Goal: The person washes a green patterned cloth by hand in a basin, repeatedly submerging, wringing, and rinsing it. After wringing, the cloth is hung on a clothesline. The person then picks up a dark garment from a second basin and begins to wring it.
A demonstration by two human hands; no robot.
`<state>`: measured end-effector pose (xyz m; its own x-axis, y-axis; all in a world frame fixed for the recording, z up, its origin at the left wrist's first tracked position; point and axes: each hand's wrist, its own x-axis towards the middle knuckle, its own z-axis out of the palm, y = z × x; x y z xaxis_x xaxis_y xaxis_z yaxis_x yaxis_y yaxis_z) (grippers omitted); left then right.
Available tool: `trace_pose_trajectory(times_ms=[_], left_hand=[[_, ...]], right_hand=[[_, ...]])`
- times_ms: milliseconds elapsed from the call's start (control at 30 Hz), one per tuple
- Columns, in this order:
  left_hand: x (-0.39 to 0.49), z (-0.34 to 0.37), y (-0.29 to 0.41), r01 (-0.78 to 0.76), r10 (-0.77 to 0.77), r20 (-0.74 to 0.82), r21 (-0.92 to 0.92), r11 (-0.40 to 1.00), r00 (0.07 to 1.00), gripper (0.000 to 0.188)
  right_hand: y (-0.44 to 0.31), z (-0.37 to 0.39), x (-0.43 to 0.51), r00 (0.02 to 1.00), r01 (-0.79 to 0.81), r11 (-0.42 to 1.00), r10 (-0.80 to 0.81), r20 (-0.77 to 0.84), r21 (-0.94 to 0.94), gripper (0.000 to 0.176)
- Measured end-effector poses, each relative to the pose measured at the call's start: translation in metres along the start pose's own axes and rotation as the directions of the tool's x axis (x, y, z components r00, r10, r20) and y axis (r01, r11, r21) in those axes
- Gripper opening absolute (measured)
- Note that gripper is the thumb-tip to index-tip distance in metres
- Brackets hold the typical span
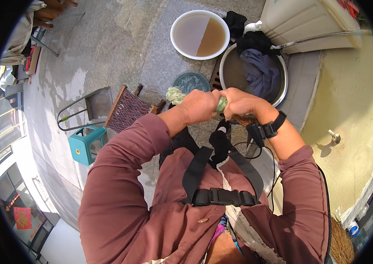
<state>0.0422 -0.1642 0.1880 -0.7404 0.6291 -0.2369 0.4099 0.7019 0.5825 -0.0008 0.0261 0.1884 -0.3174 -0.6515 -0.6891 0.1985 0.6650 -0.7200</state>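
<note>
A light green patterned cloth [175, 95], bunched into a tight roll, is gripped by both my hands. My left hand [200, 105] closes round its middle, and a loose bunch sticks out to the left. Close beside it, my right hand [241, 101] holds the other part; a bit of green shows between the hands. Just beyond the cloth stands a grey-green basin [191, 82] with sudsy water. At its right a metal basin [285, 86] holds murky water, a blue-grey garment [261, 71] and a black cloth [255, 42] over the rim.
Farther ahead is a white basin [173, 41] of cloudy water. A white pump bottle [253, 26] and black cloth [235, 23] lie near it. To the left are a woven folding stool [128, 110], a teal plastic stool [85, 145] and a dustpan [99, 104]. A tap [335, 137] juts from the right wall.
</note>
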Motion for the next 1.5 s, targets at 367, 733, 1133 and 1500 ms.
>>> trace_pose_trajectory(times_ms=[367,733,1133,1500], left_hand=[[-0.007,-0.012,-0.031,0.332,-0.262,0.253,-0.886,0.324,0.931,0.029],[-0.004,-0.026,-0.005,0.521,0.088,0.522,-0.796,-0.306,0.849,0.011],[0.007,-0.043,0.04,0.61,0.161,0.612,-0.79,0.064,0.774,0.014],[0.024,-0.045,0.058,0.354,0.107,0.467,-0.784,0.51,0.878,0.023]], right_hand=[[0.002,-0.008,-0.038,0.916,0.297,0.719,-0.029,-0.4,0.628,0.09],[-0.026,0.014,-0.039,0.511,0.219,0.473,-0.8,-0.313,-0.853,0.072],[-0.024,0.023,-0.063,0.615,0.094,0.442,-0.73,-0.297,-0.892,0.034],[-0.005,0.008,-0.079,0.713,0.263,0.629,-0.637,-0.291,-0.732,0.062]])
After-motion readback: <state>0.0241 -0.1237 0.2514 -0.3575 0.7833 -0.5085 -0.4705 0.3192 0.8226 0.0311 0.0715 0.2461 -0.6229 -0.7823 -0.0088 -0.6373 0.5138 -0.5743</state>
